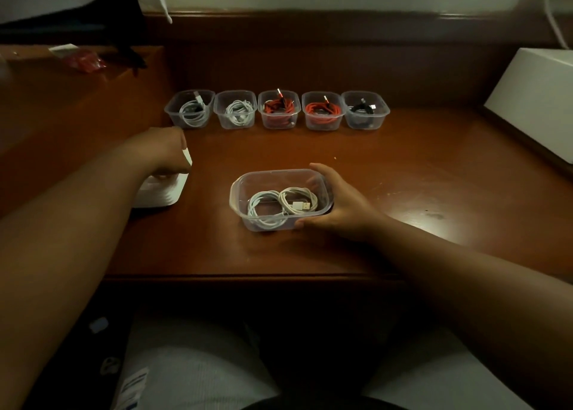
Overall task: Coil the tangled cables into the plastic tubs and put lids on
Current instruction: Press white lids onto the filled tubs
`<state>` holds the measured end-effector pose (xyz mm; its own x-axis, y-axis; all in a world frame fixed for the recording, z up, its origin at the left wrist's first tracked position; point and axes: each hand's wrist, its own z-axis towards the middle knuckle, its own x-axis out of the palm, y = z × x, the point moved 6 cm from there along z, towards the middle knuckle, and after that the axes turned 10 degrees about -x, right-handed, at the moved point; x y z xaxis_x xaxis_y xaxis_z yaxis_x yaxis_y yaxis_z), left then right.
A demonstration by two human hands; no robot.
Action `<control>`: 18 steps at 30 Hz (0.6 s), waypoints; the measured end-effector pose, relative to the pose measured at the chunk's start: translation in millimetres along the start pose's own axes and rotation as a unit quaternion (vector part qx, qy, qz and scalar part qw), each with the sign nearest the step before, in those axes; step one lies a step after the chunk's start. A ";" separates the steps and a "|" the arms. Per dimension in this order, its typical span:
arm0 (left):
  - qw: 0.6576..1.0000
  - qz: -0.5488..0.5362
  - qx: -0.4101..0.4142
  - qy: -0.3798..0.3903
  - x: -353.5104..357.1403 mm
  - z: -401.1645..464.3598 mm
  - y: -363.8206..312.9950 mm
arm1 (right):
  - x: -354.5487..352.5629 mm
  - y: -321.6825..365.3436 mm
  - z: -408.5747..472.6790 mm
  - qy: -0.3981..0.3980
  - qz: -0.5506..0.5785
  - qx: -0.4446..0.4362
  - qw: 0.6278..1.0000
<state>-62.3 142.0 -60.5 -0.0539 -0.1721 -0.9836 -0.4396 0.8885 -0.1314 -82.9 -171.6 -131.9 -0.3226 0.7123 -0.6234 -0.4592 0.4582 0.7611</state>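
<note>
- I see the near tub [280,199] standing lidless on the desk [403,168], about centre and toward the front edge; a white cable [280,206] lies coiled inside it, its USB plug showing on top
- My right hand [333,206] holds this tub from the right; the fingers curl round the far right corner, and the thumb lies along the near right side against the wall
- My left hand [166,152] is well to the left of the tub, knuckles up over the lids [162,192], a white stack near the desk's left side; the fingers bend down onto the top of the stack, and a thin white edge shows at the fingertips; I cannot tell whether it is pinching a lid or only touching the pile
- At the back of the desk five smaller tubs stand in a row, close side by side, all lidless; from left to right: grey tub [189,109] with a pale grey cable, white tub [236,109] with a white cable, red-black tub [280,109] with a red and black cable and a plug sticking up, red tub [322,110] with a red cable, black tub [366,109] with a black cable
- A white box [539,99] sits at the desk's right edge; a red wrapper [85,62] lies on the far left surface beside dark cloth [77,13]
</note>
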 end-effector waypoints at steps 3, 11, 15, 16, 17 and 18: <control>1.000 -0.012 -0.018 -0.009 -3.0 -0.3 -0.2 | -0.7 0.2 0.0 -0.001 -0.004 0.003 1.000; 0.975 0.061 0.040 -0.212 -27.3 -34.8 -30.6 | -0.2 -0.7 -1.4 -0.006 0.019 0.015 1.000; 0.931 -0.014 0.251 -0.263 -9.6 -90.9 -73.1 | -2.1 0.3 -3.5 -0.011 0.039 0.017 0.999; 0.913 -0.022 0.312 -0.262 -0.8 -105.6 -82.2 | -2.3 0.0 -4.1 -0.012 0.046 0.019 0.999; 0.897 -0.019 0.359 -0.256 7.6 -117.8 -89.5 | -2.5 0.0 -4.5 -0.012 0.054 0.020 0.998; 0.885 -0.007 0.393 -0.249 15.3 -126.7 -95.3 | -2.2 -0.7 -4.4 -0.012 0.063 0.020 0.998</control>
<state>-134.8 0.7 -47.4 0.4344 -0.1508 -0.8880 0.3340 0.9426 0.0032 -85.5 -175.8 -131.8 -0.3561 0.7780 -0.5177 -0.3816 0.3846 0.8405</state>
